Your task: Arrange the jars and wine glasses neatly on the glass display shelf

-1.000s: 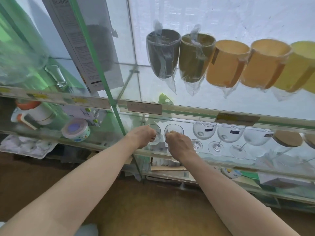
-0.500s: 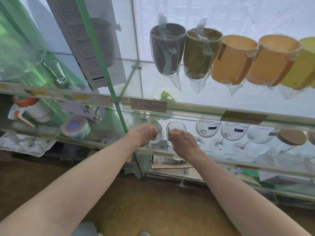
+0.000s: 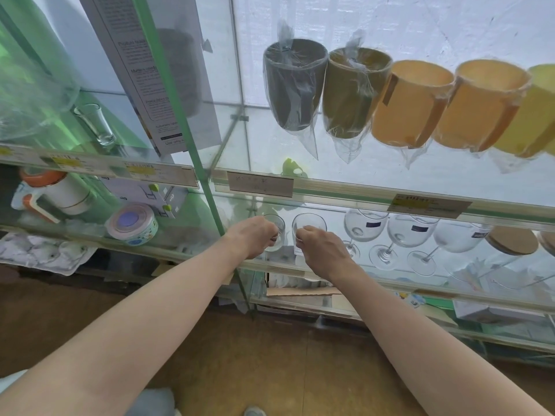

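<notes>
Both hands are in at the glass shelf point(image 3: 390, 273): left hand point(image 3: 250, 237) has its grip wrapped on one small glass point(image 3: 277, 232), right hand point(image 3: 322, 250) clasps the neighbouring glass point(image 3: 309, 225); wine glasses point(image 3: 405, 235) stand just right.

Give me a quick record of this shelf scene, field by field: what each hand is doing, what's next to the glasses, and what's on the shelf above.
left hand: closed around a clear glass on the glass shelf
right hand: closed around a second clear glass beside the first
to the right: three wine glasses lying tilted, then a cork-lidded jar
shelf above: row of bagged cups, dark to orange to yellow
left bay: round tin, white and orange jug
</notes>
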Available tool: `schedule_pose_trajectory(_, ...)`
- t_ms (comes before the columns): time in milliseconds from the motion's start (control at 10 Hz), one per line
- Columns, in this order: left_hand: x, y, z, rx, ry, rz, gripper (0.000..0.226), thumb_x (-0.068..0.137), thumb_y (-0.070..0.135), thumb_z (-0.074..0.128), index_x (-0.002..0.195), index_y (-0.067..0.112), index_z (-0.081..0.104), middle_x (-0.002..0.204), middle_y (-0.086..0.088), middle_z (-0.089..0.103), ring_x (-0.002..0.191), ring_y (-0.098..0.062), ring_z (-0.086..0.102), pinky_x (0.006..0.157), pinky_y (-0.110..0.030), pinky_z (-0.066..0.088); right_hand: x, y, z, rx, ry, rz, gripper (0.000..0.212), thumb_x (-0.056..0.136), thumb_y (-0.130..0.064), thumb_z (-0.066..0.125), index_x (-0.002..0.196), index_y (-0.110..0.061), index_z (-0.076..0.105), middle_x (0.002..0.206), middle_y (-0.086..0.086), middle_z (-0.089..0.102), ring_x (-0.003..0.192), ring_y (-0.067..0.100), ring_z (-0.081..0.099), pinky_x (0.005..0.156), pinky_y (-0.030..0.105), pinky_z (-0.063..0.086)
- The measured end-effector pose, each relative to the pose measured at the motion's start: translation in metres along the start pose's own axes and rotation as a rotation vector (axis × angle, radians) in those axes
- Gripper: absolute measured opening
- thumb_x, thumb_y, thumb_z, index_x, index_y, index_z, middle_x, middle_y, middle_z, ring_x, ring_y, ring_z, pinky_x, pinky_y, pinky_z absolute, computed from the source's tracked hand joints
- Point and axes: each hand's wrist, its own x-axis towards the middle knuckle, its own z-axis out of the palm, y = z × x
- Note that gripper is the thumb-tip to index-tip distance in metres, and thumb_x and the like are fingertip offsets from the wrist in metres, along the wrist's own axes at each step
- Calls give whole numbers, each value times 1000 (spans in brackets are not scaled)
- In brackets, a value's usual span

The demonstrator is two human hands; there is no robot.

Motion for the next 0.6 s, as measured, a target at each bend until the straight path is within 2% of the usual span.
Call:
schedule_pose_trajectory(100,-3,2,-1,16,17,20,23,104,33,61,107,12,70,110,-5,71,110,-25,66,94,-38,56,-1,-1,-2,-22,-3,5,11,103,-21,55,101,-11,60,96,4,65,79,35,68,60,35,39)
schedule_pose_trajectory(200,-8,6,2,25,87,36,36,103,39,60,129,13,62,128,-4,64,128,-24,54,110,-35,43,-6,-1,-4,-20,64,6,26,100,-30,62,119,-13,59,111,2,62,81,32,70,59,36,50)
schedule_pose_trajectory(300,-14,10,9,-51,156,-5,48,101,40,61,143,17,51,141,-5,56,135,-26,46,115,-37,39,-17,-3,-2,-21,135,-5,42,97,-34,65,134,-17,51,124,3,57,86,30,69,55,35,52)
schedule_pose_trajectory(500,-31,28,22,-199,246,-160,61,97,46,63,148,17,44,148,-7,48,137,-32,41,113,-47,42,-39,-11,-8,99,226,-65,42,99,-32,62,136,-16,50,128,3,58,99,25,66,58,28,45)
schedule_pose_trajectory(600,-38,36,24,-230,284,-262,68,98,45,62,153,14,38,152,-7,44,140,-32,37,115,-49,39,-46,-10,-11,210,234,-51,41,100,-32,61,136,-16,51,127,4,60,103,26,66,66,30,49)
